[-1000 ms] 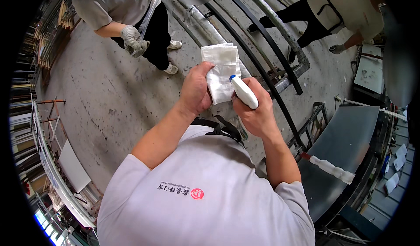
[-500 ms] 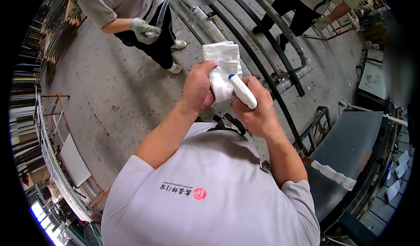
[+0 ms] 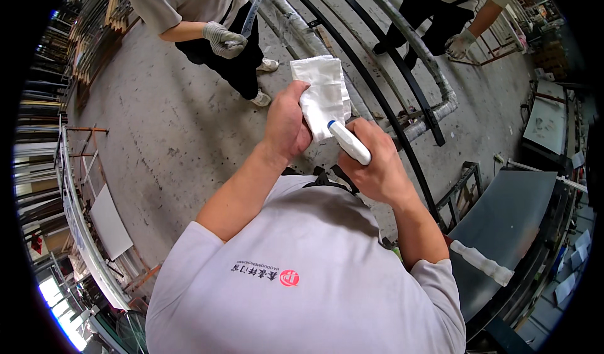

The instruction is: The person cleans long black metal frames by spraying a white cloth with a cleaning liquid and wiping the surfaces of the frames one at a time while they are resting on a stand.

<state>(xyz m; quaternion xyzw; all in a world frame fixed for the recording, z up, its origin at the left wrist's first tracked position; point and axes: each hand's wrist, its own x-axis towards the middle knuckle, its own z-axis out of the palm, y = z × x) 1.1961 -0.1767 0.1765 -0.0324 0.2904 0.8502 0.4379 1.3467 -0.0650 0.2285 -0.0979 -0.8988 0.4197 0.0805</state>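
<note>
My left hand is closed on a folded white cloth, with the thumb over its left edge. The cloth stands up in front of my chest. In my right fist is a spray bottle; its white head with a blue nozzle tip shows, while the body is hidden by the hand and forearm. The nozzle points up and left at the lower part of the cloth, close to it.
Long black curved bars and a wrapped tube frame lie beyond my hands. At upper left, a co-worker's gloved hand holds a long strip. Another gloved person stands far right. A grey-topped bench is at right.
The cloth and spray bottle keep nearly the same place, the bottle slightly lower. The surroundings have shifted a little to the right in view. The co-worker's strip has moved along with them.
</note>
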